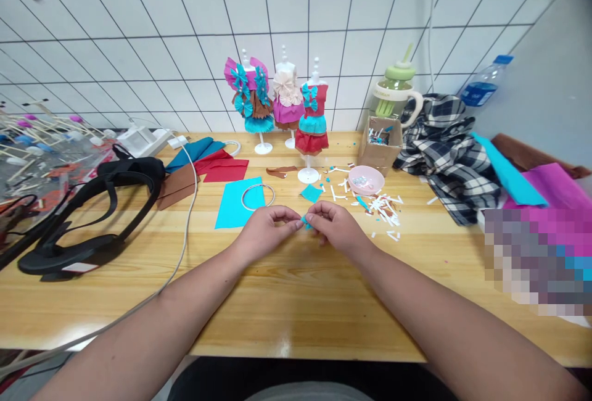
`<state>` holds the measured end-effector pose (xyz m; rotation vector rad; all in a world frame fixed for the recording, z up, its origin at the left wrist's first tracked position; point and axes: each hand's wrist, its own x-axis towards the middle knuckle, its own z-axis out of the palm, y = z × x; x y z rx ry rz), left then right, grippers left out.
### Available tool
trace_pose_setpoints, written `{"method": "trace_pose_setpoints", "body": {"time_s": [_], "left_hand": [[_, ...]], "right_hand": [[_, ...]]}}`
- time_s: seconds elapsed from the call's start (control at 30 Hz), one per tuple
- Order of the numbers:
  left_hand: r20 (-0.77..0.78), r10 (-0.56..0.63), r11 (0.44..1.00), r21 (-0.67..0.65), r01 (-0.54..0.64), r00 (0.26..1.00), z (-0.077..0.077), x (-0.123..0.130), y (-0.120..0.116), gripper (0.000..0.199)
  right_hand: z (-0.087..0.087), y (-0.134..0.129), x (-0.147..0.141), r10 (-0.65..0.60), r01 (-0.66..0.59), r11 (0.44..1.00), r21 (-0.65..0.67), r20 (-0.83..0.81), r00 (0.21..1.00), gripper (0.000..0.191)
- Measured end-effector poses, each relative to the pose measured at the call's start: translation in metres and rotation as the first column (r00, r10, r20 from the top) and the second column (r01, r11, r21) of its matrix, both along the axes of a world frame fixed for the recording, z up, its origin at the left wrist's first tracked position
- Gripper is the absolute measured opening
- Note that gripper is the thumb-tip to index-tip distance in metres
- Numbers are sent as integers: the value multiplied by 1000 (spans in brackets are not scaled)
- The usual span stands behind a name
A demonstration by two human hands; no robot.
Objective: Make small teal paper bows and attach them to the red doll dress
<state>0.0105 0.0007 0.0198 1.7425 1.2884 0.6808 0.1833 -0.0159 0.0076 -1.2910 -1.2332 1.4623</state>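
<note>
This looks like a small craft workspace, whether at home or in a workshop is unclear. A wooden bench (287,302) stands against a white tiled wall (342,49); on it are miniature dress forms (314,105) in ruffled, bow-trimmed outfits, coloured sheets (234,206), white strips (385,208) and a cardboard box (375,157) of scraps (379,138).

Bright light over my table (287,302), white glare near its front edge, soft shadow below my hands (340,228), tiles (194,9) skewed sideways, dark top right corner, pixelated patch (536,259) at right
</note>
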Motion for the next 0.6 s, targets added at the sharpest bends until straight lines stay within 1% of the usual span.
{"method": "trace_pose_setpoints", "body": {"time_s": [0.1, 0.2, 0.3, 0.37, 0.5, 0.6], "left_hand": [[24, 42, 999, -23, -42, 999, -1, 0, 1, 27], [8, 29, 999, -22, -29, 1000, 0, 0, 2, 25], [-30, 20, 1000, 10, -20, 999, 2, 0, 2, 22], [-32, 22, 1000, 9, -22, 999, 2, 0, 2, 22], [50, 30, 999, -42, -28, 998, -2, 0, 2, 23], [94, 36, 998, -54, -31, 995, -4, -1, 3, 25]], "right_hand": [[1, -1, 0, -5, 1, 998, -56, -64, 998, 22], [0, 0, 0, 14, -16, 999, -42, -43, 999, 23], [-1, 0, -1, 17, -17, 1000, -23, -12, 1000, 22], [-1, 0, -1, 12, -15, 999, -48, -43, 999, 21], [-1, -1, -2, -8, -12, 992, -126, -159, 987, 25], [-3, -1, -2, -10, -21, 988, -152, -201, 980, 27]]}}
